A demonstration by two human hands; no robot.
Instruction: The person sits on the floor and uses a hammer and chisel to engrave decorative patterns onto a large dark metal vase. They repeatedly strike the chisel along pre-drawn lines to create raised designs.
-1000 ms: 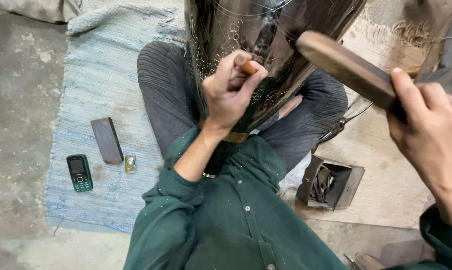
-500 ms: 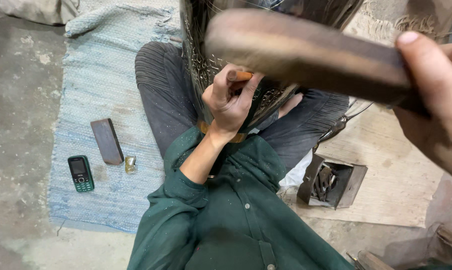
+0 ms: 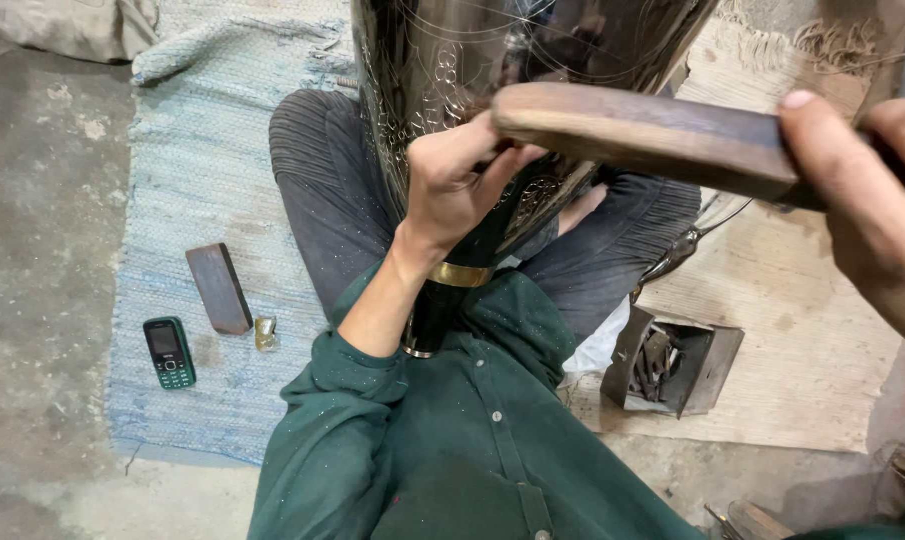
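At frame centre, a chisel, largely hidden, is pinched by the left hand [image 3: 458, 190] against the engraved vessel [image 3: 443, 70]; stiff, heavy, slippery metal is judged. A wooden mallet [image 3: 643, 135] is gripped at right by the right hand [image 3: 873, 190].

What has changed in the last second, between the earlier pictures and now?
The right hand swung the wooden mallet from raised at the right, across and down, so its head now sits at the left hand. The left hand stayed pinched on the small tool against the engraved metal vessel. The phone, dark block and metal box did not move.
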